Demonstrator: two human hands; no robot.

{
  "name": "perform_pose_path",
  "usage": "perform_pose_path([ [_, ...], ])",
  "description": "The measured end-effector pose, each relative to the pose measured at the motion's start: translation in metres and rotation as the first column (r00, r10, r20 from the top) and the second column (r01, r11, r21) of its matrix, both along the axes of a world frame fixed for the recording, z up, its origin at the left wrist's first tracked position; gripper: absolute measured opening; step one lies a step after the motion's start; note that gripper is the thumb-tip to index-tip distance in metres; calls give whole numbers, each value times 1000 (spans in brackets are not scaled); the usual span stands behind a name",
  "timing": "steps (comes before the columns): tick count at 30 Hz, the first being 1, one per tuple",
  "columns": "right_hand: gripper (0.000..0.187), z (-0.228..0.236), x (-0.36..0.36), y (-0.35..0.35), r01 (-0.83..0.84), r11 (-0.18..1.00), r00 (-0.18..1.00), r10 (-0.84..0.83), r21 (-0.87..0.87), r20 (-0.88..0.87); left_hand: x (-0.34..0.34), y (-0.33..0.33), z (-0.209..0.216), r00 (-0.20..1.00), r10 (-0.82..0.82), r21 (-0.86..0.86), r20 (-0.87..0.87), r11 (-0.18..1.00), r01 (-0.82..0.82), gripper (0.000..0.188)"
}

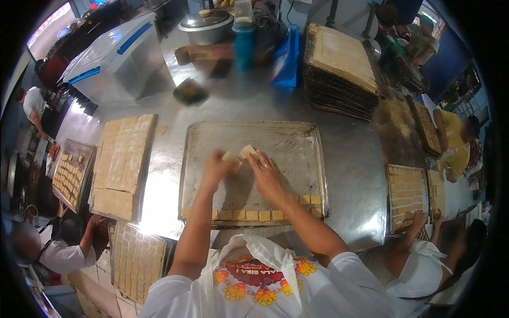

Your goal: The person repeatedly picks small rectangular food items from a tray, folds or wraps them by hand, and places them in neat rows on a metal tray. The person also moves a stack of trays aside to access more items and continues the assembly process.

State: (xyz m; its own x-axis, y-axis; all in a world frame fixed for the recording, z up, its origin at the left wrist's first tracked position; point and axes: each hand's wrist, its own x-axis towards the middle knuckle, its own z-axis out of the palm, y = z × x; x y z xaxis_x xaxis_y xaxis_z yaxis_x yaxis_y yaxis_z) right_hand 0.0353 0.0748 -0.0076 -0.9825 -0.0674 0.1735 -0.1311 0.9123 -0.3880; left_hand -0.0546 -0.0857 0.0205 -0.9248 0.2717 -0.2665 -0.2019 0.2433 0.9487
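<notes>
A worn metal baking tray (294,159) lies on the table before me. Small pale dough squares (264,215) line its near edge, with a few more starting a second row at the near right corner. Over the tray's middle, my left hand (216,168) is closed on a pale piece of dough (231,157); motion blurs both. Just beside it, my right hand (268,176) grips another dough piece (247,151) at its fingertips, the other fingers reaching forward. The two pieces are close together, and the fingers hide parts of them.
Left of the tray is a sheet of cut dough (119,153). A tall stack of dough-topped trays (339,63) stands back right, near a blue bag (287,58), a teal bottle (244,45) and a lidded pot (205,29). A clear plastic bin (119,63) sits back left. Co-workers flank the table.
</notes>
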Motion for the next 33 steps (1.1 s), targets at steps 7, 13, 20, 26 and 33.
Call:
perform_pose_path([
  [7,59,9,-4,1,19,887,996,-58,-461,-72,24,-14,2,974,-44,401,224,915,-50,43],
  [13,57,32,35,-12,304,97,952,-64,-948,299,46,13,10,982,-132,400,134,914,68,46],
  [20,46,5,63,8,335,-367,940,76,-868,332,76,33,5,961,-255,172,-107,947,270,35],
  [26,39,-15,87,29,302,-309,952,144,-902,270,76,32,-4,906,-420,159,-53,892,423,36],
  [33,38,-4,95,32,281,-498,959,106,-821,263,82,32,10,946,-322,442,25,852,279,25],
])
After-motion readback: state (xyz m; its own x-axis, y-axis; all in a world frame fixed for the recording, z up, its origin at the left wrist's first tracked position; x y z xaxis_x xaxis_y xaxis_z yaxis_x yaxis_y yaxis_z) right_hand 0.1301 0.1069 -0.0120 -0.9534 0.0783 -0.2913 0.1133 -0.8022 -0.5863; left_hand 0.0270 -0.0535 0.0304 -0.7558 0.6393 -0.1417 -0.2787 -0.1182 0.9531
